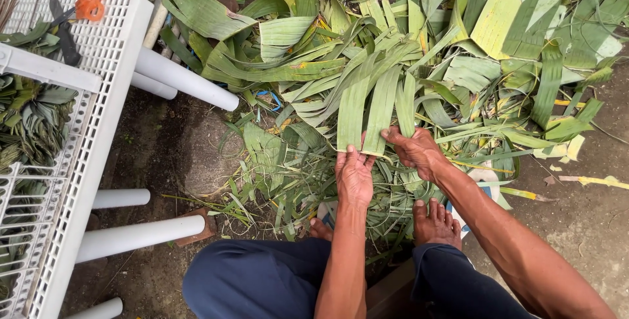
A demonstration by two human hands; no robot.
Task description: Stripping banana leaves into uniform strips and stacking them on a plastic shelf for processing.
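Your left hand [354,176] and right hand [415,152] each pinched the near ends of the banana-leaf strips [370,106], fingers pressed together on them, just above your two bare feet [436,222]. Three broad strips fanned away from your grip, lying over the big heap of cut leaves [458,43] on the ground. They looked light, limp and easy to tear along the grain, so the cut ends were the sensible place to hold. To your left stood one white plastic rack [114,63], with one orange-handled pair of scissors [78,14] on top.
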